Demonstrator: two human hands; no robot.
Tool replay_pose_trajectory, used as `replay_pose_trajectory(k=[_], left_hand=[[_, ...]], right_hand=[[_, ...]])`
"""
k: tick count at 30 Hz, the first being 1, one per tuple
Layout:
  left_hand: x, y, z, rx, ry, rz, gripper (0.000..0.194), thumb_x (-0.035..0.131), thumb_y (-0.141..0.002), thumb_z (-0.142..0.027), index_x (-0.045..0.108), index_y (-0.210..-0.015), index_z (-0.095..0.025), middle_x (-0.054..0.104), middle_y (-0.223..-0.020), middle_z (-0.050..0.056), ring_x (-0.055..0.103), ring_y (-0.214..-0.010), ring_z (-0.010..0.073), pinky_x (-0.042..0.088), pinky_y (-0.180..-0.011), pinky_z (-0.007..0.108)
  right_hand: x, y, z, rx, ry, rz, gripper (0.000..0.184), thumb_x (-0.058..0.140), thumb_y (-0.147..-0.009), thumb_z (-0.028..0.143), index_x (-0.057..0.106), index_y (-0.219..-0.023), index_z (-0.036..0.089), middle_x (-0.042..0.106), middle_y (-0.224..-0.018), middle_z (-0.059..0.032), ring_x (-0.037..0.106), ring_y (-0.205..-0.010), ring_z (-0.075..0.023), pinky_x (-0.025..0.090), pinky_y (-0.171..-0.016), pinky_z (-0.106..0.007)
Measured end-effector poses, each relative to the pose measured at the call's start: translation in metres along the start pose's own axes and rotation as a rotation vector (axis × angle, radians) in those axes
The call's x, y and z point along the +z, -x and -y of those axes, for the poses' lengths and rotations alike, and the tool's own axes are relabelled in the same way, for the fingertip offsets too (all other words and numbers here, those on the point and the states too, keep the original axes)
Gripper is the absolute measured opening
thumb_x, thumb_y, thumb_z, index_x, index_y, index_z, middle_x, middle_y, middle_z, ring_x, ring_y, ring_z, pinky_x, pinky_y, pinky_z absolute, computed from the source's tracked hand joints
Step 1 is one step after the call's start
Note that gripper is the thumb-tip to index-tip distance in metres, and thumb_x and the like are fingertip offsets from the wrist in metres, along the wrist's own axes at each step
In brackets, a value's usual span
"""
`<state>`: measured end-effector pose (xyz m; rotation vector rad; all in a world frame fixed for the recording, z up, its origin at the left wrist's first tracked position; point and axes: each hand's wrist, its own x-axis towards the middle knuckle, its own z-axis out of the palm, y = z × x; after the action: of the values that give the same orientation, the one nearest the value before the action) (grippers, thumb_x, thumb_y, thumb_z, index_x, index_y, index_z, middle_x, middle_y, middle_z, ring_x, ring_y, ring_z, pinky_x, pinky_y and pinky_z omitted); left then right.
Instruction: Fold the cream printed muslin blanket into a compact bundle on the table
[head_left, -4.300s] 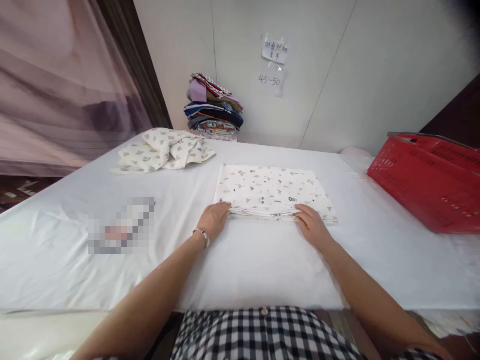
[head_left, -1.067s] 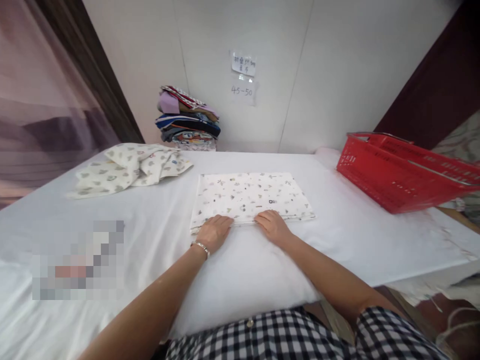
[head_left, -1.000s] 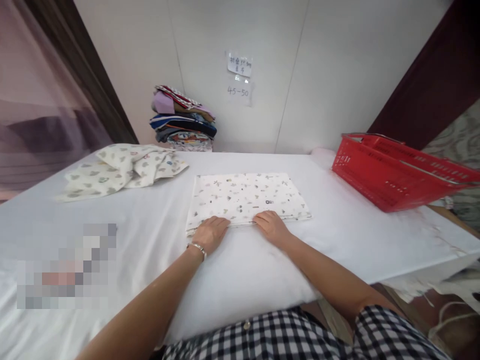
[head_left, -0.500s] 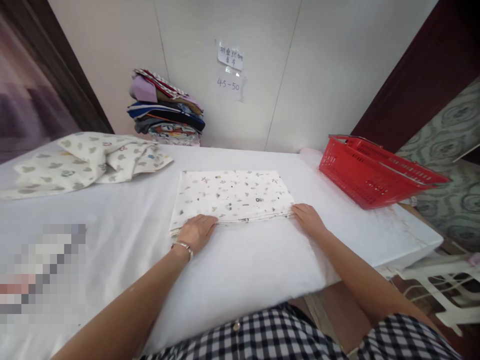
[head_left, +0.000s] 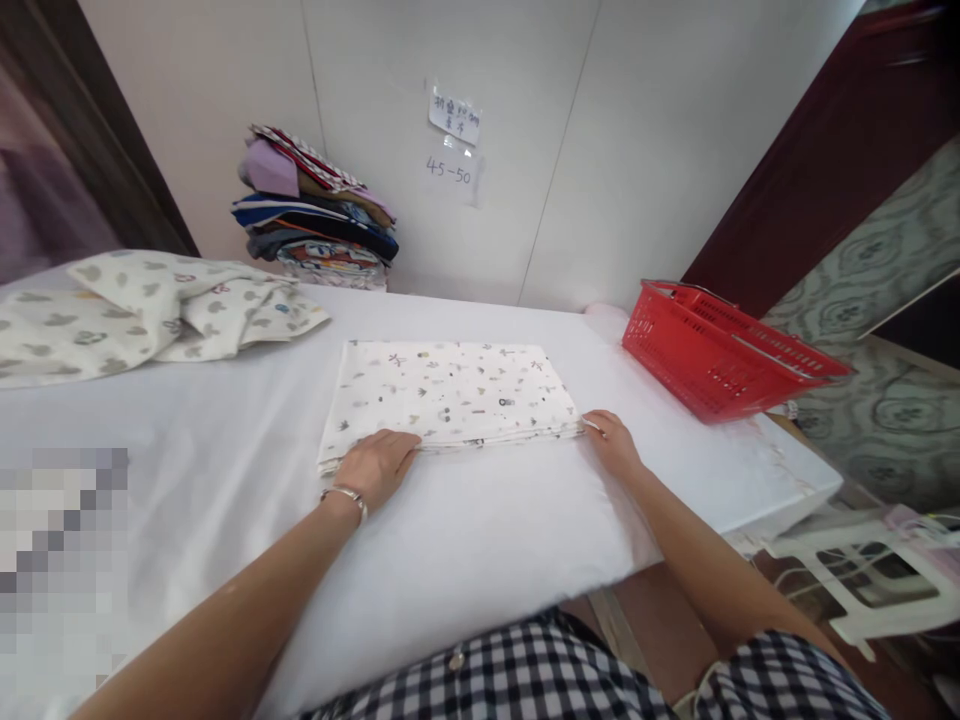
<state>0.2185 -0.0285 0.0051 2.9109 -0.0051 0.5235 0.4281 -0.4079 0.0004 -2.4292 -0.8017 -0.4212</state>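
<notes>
A folded white cloth (head_left: 454, 385) with small printed motifs lies flat in front of me, its layers showing along the near edge. My left hand (head_left: 377, 465), with a silver bracelet at the wrist, is closed over that near edge towards the left corner. The thumb is hidden. At the near right corner, my right hand (head_left: 616, 445) pinches a bit of the cloth's edge between its fingers.
A crumpled cloth with grey prints (head_left: 142, 310) lies at the left. Behind it rises a stack of folded fabrics (head_left: 319, 215) by the wall. On the right stands a red basket (head_left: 712, 350). White fabric covers the table (head_left: 480, 530). A blurred patch hides something at the left.
The view has turned slightly to the right, so most things sit further left. At the right corner, a bit of cloth edge now shows between my right fingers. The left hand keeps its place.
</notes>
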Motion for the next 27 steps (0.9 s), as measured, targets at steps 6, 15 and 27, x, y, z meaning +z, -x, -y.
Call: replay_pose_trajectory(k=[6, 15, 27], left_hand=[[-0.002, 0.000, -0.002, -0.012, -0.009, 0.023, 0.035, 0.029, -0.089, -0.030, 0.061, -0.100, -0.020, 0.067, -0.098, 0.004, 0.058, -0.096, 0.0203, 0.043, -0.083, 0.033], [-0.002, 0.000, 0.000, 0.001, 0.009, -0.009, 0.033, 0.030, -0.089, -0.029, 0.061, -0.098, -0.021, 0.067, -0.098, 0.003, 0.058, -0.096, 0.0193, 0.044, -0.083, 0.032], [0.000, 0.000, 0.003, 0.031, 0.033, -0.036, 0.033, 0.030, -0.089, -0.029, 0.062, -0.097, -0.021, 0.067, -0.096, 0.004, 0.058, -0.094, 0.0196, 0.045, -0.081, 0.033]], right_hand=[[-0.002, -0.003, 0.009, 0.167, -0.079, 0.085, 0.033, 0.044, -0.081, 0.035, 0.064, -0.103, 0.019, 0.062, -0.102, -0.0062, 0.054, -0.096, -0.0183, 0.041, -0.086, -0.030], [0.006, -0.025, 0.004, 0.434, -0.158, 0.115, 0.038, 0.054, -0.071, 0.042, 0.066, -0.097, 0.017, 0.067, -0.082, -0.0030, 0.059, -0.079, -0.0180, 0.043, -0.075, -0.028], [-0.005, -0.041, 0.025, 0.663, -0.405, 0.126, 0.025, 0.058, -0.060, 0.024, 0.063, -0.082, 0.014, 0.053, -0.053, 0.0028, 0.050, -0.051, -0.0107, 0.036, -0.047, -0.020]])
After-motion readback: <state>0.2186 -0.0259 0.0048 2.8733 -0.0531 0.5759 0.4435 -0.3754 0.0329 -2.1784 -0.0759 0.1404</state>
